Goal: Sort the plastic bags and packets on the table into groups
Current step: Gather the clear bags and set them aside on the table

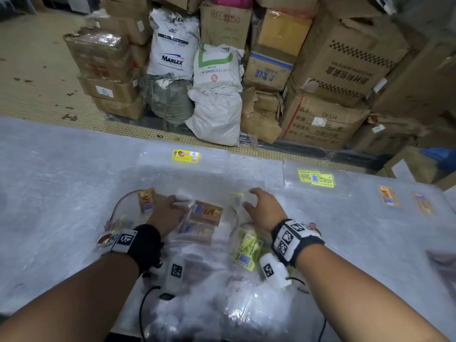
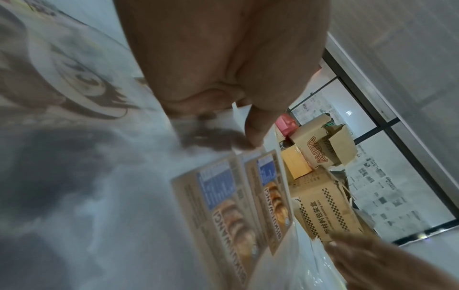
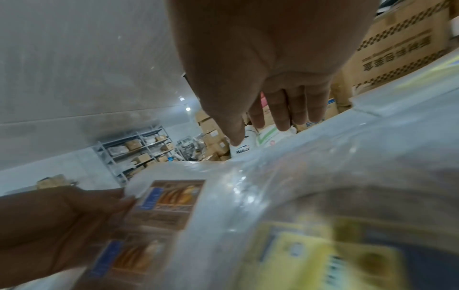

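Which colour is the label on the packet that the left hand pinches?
Brown label, with a blue panel; the left hand pinches it. Best in the head view.

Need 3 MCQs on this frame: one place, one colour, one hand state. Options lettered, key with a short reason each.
1. Where does the yellow-labelled bag lie relative to the mixed pile?
A. Beyond it, near the table's far edge
B. Under the left forearm
C. On the floor

2. What colour is the label on the bag beside the left hand?
A. Pink
B. Brown
C. Green

3. What is the right hand doing?
A. Clenched in a fist
B. Pinching a brown-labelled bag
C. Fingers spread, nothing in its grip

Key: 1 A, it sits alone past the pile in the head view. 2 B, brown print with a pastry picture. 3 C, the right wrist view shows straight fingers clear of the plastic.
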`<state>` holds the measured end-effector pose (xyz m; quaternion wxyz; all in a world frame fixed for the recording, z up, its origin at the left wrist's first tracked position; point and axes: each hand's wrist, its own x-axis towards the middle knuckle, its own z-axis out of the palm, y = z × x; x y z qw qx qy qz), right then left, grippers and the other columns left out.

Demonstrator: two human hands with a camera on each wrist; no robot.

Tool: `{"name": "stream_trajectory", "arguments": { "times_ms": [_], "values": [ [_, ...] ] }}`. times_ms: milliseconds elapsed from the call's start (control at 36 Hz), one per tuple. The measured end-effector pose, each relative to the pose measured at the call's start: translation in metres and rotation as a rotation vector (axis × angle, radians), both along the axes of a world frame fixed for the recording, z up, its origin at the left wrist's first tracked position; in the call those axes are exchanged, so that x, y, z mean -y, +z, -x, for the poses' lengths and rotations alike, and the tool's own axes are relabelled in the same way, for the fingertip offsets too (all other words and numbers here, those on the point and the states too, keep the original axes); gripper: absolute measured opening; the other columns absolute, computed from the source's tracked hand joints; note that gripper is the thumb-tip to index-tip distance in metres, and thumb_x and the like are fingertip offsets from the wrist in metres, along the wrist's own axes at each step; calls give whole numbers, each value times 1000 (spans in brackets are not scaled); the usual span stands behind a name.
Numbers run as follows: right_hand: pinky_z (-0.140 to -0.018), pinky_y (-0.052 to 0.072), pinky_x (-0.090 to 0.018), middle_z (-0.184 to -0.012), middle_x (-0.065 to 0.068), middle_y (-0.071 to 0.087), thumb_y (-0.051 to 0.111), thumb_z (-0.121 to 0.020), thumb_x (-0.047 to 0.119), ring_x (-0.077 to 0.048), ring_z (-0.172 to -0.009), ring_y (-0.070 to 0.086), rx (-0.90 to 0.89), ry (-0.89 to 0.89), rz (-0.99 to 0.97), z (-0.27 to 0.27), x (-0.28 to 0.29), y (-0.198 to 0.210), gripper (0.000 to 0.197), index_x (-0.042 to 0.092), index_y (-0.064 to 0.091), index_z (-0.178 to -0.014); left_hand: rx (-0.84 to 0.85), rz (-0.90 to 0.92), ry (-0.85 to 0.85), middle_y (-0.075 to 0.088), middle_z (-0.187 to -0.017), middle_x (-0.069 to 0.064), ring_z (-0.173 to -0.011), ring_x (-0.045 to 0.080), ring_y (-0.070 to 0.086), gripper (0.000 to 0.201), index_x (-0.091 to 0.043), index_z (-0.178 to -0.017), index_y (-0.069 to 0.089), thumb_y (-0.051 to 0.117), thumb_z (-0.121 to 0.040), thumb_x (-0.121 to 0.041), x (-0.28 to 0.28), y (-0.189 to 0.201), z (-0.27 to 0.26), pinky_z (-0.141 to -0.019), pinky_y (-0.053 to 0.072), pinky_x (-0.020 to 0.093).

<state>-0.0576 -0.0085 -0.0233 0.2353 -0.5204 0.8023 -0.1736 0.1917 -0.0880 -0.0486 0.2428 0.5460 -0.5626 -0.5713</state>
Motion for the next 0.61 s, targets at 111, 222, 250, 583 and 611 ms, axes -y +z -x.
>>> {"name": "stream_trajectory", "arguments": {
  "times_ms": [111,222,250,583,611],
  "values": [
    [-104,42,-35,-141,-9,52,60,-94,36,-26,-128,49,-40,-53,-122,26,-18,-7,55,16,44,-142,72,50,13,54,-85,3,-72,11,45,23,-15,-90,61,47,-95,3,2,-2,-7,-63,35,19],
    [-108,40,-39,-144,-7,48,65,-89,36,-27,-132,45,-65,-79,-211,43,-30,-13,64,18,39,-145,74,58,74,46,-80,3,-68,9,38,27,-2,-94,58,36,-95,14,5,-4,-6,-51,37,8],
    [-109,38,-40,-147,-7,46,66,-88,38,-27,-134,42,-71,-77,-238,46,-33,-15,69,19,37,-147,87,73,64,47,-79,2,-68,8,39,25,0,-100,57,36,-96,14,4,-1,-6,-49,37,6],
    [-92,37,-31,-135,-6,56,52,-95,23,-26,-124,52,-157,-178,-341,50,-49,-21,45,17,42,-139,112,172,124,59,-86,1,-76,16,51,29,-8,-107,60,43,-91,9,22,6,1,-60,39,13],
    [-93,37,-32,-134,-6,56,51,-95,20,-27,-124,52,-176,-180,-335,50,-50,-19,43,18,44,-137,108,166,117,58,-82,0,-73,16,50,28,-7,-104,61,42,-90,9,23,5,2,-62,39,20]
  ]
}}
